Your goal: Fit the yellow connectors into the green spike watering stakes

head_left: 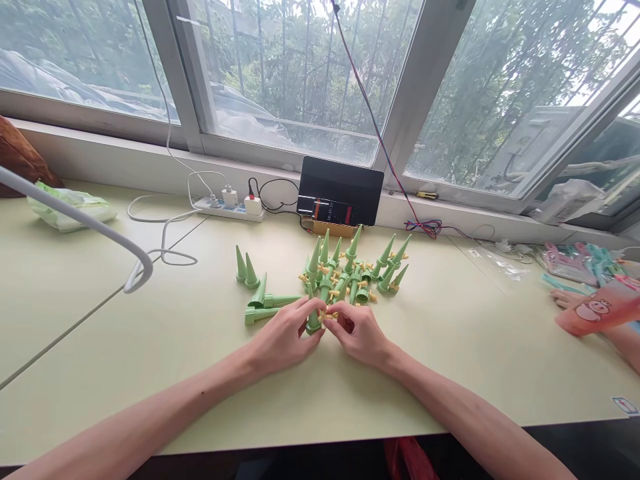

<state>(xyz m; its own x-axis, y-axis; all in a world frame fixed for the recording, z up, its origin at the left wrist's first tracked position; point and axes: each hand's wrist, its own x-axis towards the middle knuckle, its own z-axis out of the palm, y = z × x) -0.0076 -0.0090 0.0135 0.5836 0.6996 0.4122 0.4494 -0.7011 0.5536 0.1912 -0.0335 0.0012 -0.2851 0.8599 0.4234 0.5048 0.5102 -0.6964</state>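
Note:
Near the middle of the table, my left hand (293,328) is closed around a green plastic watering spike (313,324) that points upward. My right hand (359,331) pinches the small yellow valve (323,319) at the side of that spike, so the two hands nearly touch. Just beyond them stands and lies a cluster of more green spikes (326,283), many with yellow valves. To the left, two green cones (241,265) stand upright, and a few spikes (263,315) lie on their sides, with no valves that I can see.
A dark tablet (340,190) leans by the window behind the cluster. A power strip (230,207) with white cables lies at back left, beside a tissue pack (73,208). At right, another person's hand (565,299) is near a pink cup (593,310). A lamp arm (75,217) crosses the left.

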